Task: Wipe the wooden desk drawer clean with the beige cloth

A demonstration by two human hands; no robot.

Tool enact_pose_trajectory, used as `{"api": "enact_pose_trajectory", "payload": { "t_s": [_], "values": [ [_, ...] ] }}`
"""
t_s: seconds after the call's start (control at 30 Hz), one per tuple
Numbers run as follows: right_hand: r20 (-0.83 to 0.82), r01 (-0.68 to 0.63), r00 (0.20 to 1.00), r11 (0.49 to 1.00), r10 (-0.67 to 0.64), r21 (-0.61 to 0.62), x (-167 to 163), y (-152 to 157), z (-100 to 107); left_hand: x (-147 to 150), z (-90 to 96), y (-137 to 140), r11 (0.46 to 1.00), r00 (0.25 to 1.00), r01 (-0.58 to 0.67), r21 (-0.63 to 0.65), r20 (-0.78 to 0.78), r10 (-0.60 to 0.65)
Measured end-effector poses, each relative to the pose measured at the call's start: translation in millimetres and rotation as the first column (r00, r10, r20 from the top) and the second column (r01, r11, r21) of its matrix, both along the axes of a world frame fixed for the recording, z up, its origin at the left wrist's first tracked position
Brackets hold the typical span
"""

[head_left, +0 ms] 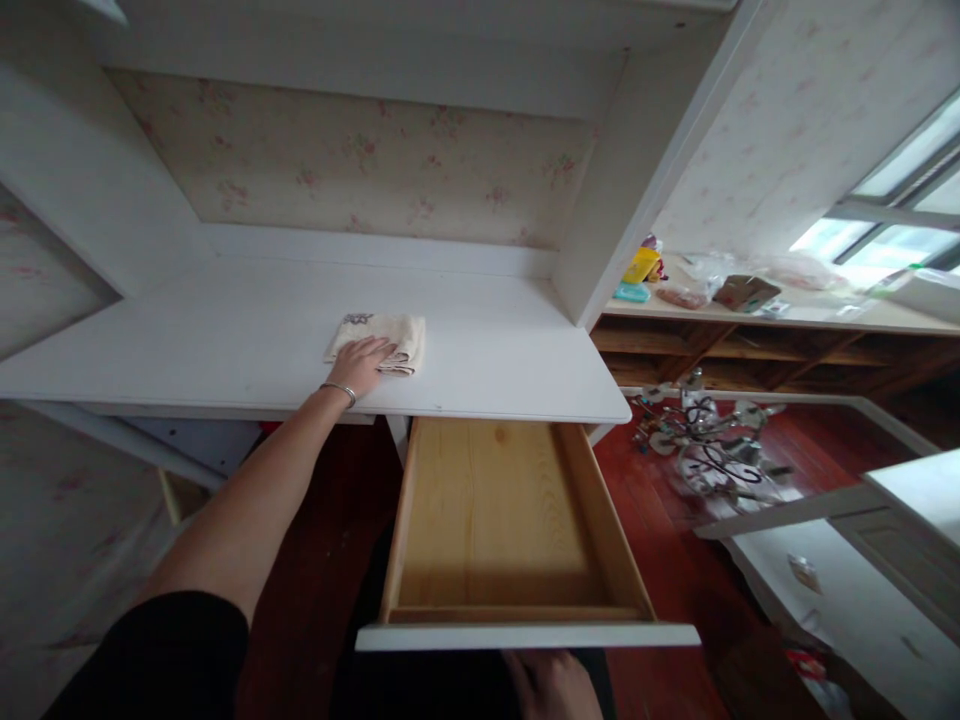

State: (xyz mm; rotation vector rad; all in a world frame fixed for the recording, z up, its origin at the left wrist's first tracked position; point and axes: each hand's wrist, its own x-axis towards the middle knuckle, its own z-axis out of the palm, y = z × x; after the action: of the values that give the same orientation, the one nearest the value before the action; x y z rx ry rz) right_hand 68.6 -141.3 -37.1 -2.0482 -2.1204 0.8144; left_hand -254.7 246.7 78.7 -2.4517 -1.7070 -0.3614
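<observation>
A folded cream cloth (409, 335) with a dark printed mark lies on the white desktop (225, 330). On top of it rests my left hand (360, 365), palm down with the fingers laid flat; a silver bracelet circles the wrist. Below the desktop, a wooden drawer (495, 510) with a white front is pulled out, and its bare bottom shows. My right hand (559, 685) is at the lower edge of the drawer front, partly cut off by the frame. Its fingertips are hidden, so I cannot tell whether it grips the front.
White side panels and an upper shelf frame the desk. At right, a low shelf unit (750, 345) carries bags and a small box (748, 292). A chandelier (712, 440) lies on the red wood floor (637, 510). White furniture (840, 590) stands at the lower right.
</observation>
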Motion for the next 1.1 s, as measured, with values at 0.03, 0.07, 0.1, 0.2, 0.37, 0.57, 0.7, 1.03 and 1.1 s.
{"api": "enact_pose_trajectory", "payload": {
  "t_s": [0.03,0.07,0.1,0.2,0.37,0.57,0.7,1.03,1.1],
  "values": [
    [-0.012,0.007,1.000,1.000,-0.007,-0.004,-0.9,6.7,6.5,-1.1,0.7,-4.0,1.000,1.000,0.019,0.005,0.001,-0.019],
    [-0.023,0.014,1.000,1.000,-0.015,-0.010,-1.8,13.7,12.9,-1.9,1.8,-8.9,0.999,0.999,0.037,0.013,0.001,-0.037],
    [-0.036,0.022,0.999,1.000,-0.022,-0.015,-2.6,20.8,18.7,-2.4,3.1,-14.5,0.998,0.999,0.054,0.025,0.004,-0.054],
    [-0.090,0.040,0.995,0.999,-0.040,-0.004,-4.3,41.7,31.3,-2.0,6.8,-33.0,0.991,0.992,0.109,0.081,0.050,-0.113],
    [-0.179,0.050,0.983,0.998,-0.042,0.044,-4.4,71.3,35.0,-2.1,7.6,-54.6,0.986,0.978,-0.034,0.162,0.210,0.000],
    [-0.198,0.065,0.979,0.996,-0.052,0.057,-3.2,92.0,32.5,-1.0,-6.6,-54.8,0.946,0.932,-0.320,-0.057,0.160,0.325],
    [-0.137,0.053,0.989,0.999,-0.051,0.012,-2.0,100.7,36.7,2.6,-26.1,-53.4,0.930,0.946,-0.324,0.171,0.086,0.314],
    [-0.109,0.034,0.993,0.999,-0.038,-0.034,0.1,115.3,38.5,-0.1,-36.1,-50.5,0.920,0.966,-0.255,0.297,0.043,0.254],
    [-0.105,0.021,0.994,0.999,-0.024,-0.029,1.6,117.5,36.9,1.6,-34.4,-51.4,0.925,0.964,-0.264,0.273,0.046,0.262]
  ]
}}
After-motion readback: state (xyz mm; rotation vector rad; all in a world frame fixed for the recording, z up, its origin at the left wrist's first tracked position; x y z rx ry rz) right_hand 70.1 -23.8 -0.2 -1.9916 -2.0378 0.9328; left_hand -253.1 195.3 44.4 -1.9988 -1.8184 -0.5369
